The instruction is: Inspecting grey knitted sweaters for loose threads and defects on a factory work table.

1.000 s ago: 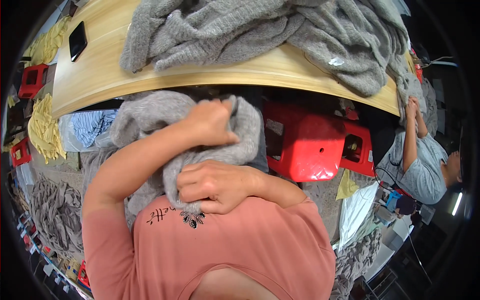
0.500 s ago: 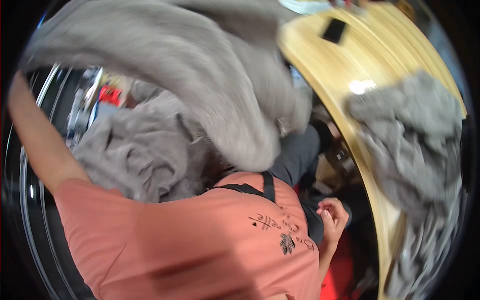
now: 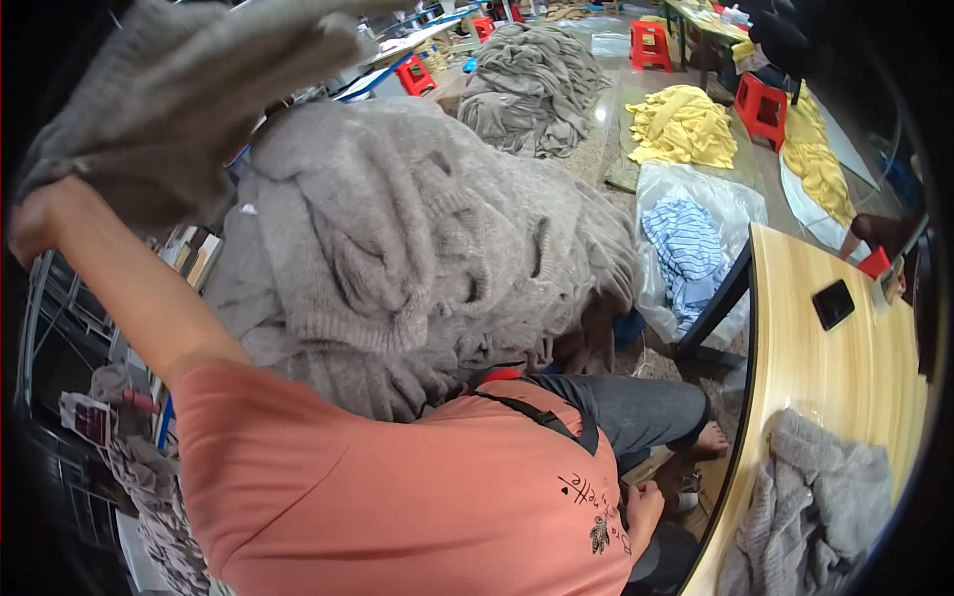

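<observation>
Raised at the far left, my left hand (image 3: 45, 223) is closed on a grey-brown knit garment (image 3: 199, 109), which swings above it, blurred by motion. Under the raised garment lies a big heap of grey-brown knitwear (image 3: 397, 209) with ribbed edges. My right hand (image 3: 644, 512) rests low beside my lap near the table edge, its fingers curled in and no object visible in them. On the wooden table (image 3: 795, 298) to my right, another grey knit garment (image 3: 815, 497) lies crumpled.
A black phone (image 3: 833, 304) lies on the table. Beyond are a second grey pile (image 3: 527, 89), yellow clothes (image 3: 683, 126), a blue-and-white striped garment (image 3: 686, 248) on plastic sheeting, and red stools (image 3: 651, 45). Metal racking (image 3: 60, 328) stands at left.
The knit garment in my left hand has swung up and left, away from my lap and off the heap. My view has turned, showing more of the floor. My right hand stays low.
</observation>
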The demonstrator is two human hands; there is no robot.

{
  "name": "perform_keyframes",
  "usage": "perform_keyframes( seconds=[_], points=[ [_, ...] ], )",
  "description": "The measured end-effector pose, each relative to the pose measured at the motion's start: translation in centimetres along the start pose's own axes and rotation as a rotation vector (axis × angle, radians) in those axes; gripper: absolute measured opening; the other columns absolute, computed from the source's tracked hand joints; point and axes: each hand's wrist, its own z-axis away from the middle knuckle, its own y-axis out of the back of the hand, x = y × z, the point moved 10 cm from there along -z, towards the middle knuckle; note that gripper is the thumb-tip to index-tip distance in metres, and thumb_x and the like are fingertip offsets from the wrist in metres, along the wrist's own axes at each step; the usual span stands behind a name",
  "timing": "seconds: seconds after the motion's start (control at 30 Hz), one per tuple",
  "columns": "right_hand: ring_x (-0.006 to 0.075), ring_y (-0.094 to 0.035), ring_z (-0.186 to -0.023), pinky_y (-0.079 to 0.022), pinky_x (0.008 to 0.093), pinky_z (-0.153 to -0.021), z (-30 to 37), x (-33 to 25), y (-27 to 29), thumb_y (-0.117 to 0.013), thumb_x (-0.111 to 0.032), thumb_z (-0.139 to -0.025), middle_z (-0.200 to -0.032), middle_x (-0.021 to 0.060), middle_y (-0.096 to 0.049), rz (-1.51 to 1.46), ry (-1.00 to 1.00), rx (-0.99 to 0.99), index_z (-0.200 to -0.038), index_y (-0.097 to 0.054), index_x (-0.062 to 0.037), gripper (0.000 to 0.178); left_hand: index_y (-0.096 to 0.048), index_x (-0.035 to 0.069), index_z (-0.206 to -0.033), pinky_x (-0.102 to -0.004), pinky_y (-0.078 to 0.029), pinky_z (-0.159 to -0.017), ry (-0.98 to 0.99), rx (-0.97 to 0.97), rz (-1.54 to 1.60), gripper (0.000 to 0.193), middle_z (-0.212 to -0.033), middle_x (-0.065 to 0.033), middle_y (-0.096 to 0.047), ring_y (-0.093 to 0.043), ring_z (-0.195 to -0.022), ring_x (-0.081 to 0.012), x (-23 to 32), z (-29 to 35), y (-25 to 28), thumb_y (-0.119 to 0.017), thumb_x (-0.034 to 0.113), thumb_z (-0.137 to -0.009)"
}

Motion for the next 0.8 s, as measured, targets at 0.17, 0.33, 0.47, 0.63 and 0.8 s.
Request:
perform_keyframes(
  seconds=[0.17, 0.33, 0.47, 0.63, 0.8],
  points=[
    [0.0333, -0.058, -0.062, -0.044, 0.0384, -0.057, 0.5, -0.8, 1.3, -0.061, -0.011, -0.071, -0.065, 0.0195, -0.057, 0.007, 0.015, 0.056, -0.074, -0.055, 0.0046, 0.017, -0.059, 0.001, -0.076, -0.0309, -0.042, -0.064, 0.48, -0.724, 0.046, 0.025, -0.075, -0.0085, -0.058, -0.051, -0.071, -0.018, -11.3, 19.6, -1.6, -0.069, 0.023, -0.067],
    [0.0354, -0.058, -0.063, -0.045, 0.0392, -0.058, 1.3, -0.8, 1.8, -0.063, -0.011, -0.071, -0.065, 0.0197, -0.058, -0.047, -0.037, 0.077, -0.074, -0.055, 0.0033, 0.016, -0.064, -0.006, -0.078, -0.0351, -0.043, -0.074, 0.905, -0.903, -0.442, 0.048, -0.083, -0.0208, -0.064, -0.06, -0.081, -0.0278, -24.9, 32.8, 5.1, -0.067, 0.041, -0.066],
    [0.0352, -0.06, -0.068, -0.046, 0.0387, -0.062, 1.8, -1.4, 2.9, -0.061, -0.015, -0.071, -0.071, 0.0212, -0.06, 0.018, 0.0, 0.122, -0.078, -0.059, 0.0017, 0.018, -0.065, 0.001, -0.086, -0.043, -0.045, -0.075, -0.197, -1.444, -0.945, 0.05, -0.089, -0.0225, -0.062, -0.058, -0.091, -0.0347, -15.4, 29.4, -0.5, -0.057, 0.047, -0.069],
    [0.0374, -0.057, -0.078, -0.045, 0.0434, -0.069, 2.4, -0.7, 3.9, -0.059, -0.021, -0.073, -0.08, 0.02, -0.059, -0.056, -0.106, 0.162, -0.078, -0.058, -0.0017, 0.02, -0.056, 0.008, -0.112, -0.0366, -0.045, -0.083, -0.414, -1.323, -0.365, 0.043, -0.113, -0.0108, -0.055, -0.054, -0.103, -0.0232, 4.5, 32.9, -9.8, -0.06, 0.034, -0.079],
    [0.035, -0.057, -0.076, -0.045, 0.0415, -0.065, 5.2, -1.2, 5.4, -0.059, -0.016, -0.075, -0.083, 0.0166, -0.058, -0.206, -0.055, 0.394, -0.081, -0.055, -0.0014, 0.016, -0.057, 0.004, -0.101, -0.0217, -0.039, -0.053, -0.138, -1.687, 0.591, 0.022, -0.076, -0.0012, -0.053, -0.047, -0.063, -0.0086, 21.7, 48.1, -9.1, -0.061, 0.003, -0.079]
  ],
)
